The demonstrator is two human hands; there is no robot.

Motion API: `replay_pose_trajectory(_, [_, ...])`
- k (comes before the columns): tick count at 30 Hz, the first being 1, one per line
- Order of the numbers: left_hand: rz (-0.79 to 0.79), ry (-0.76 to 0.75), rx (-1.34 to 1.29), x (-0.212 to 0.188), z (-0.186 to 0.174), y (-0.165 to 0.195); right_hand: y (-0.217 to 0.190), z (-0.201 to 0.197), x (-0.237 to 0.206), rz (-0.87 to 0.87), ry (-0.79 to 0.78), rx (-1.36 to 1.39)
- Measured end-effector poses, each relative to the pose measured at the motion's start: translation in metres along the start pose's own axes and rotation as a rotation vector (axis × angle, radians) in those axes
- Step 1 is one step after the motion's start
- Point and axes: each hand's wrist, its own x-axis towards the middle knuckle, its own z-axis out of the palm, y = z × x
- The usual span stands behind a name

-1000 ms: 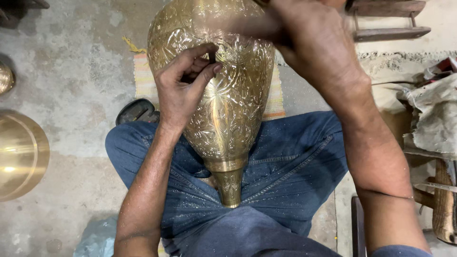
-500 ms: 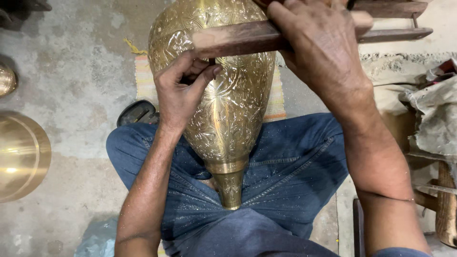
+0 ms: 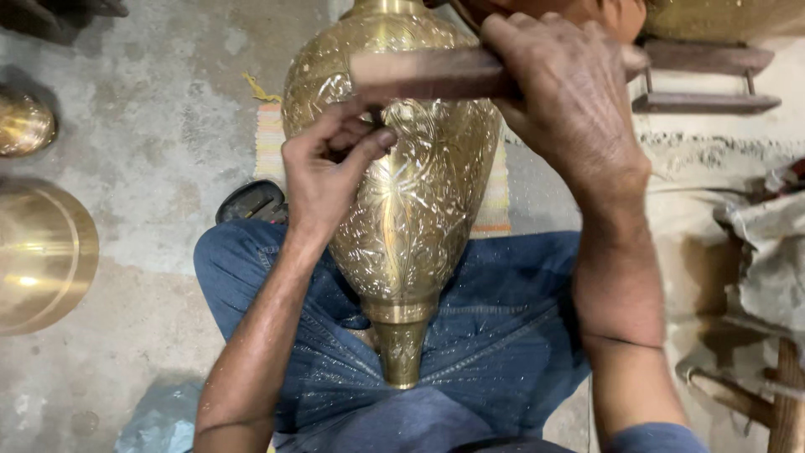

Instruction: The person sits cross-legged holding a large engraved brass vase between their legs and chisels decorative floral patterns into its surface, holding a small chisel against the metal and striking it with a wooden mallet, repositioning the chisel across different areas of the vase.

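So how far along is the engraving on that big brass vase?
Much looks done: the brass vase lying across the person's lap already carries dense floral patterns over most of its visible body. In hand: the left hand pinches a small tool against the upper body, and the right hand holds a wooden mallet just above it. What is left is hard to judge; the narrow foot looks plainer, and the far side is hidden.

I see bare forearms, blue jeans (image 3: pixel 503 335) flecked with fine shavings, a blue sleeve (image 3: pixel 654 438) edge at 5 o'clock, a thin band on the right forearm.
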Motion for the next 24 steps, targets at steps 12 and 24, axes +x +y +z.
replay_pose_trajectory(12, [0.13,-0.089,0.213,-0.005,-0.004,0.004,-0.001,0.03,-0.005,0.056,0.115,-0.09])
replay_pose_trajectory(24, [0.165,-0.098,0.163,-0.005,-0.006,0.017,-0.001,0.007,-0.011,0.01,0.187,0.265])
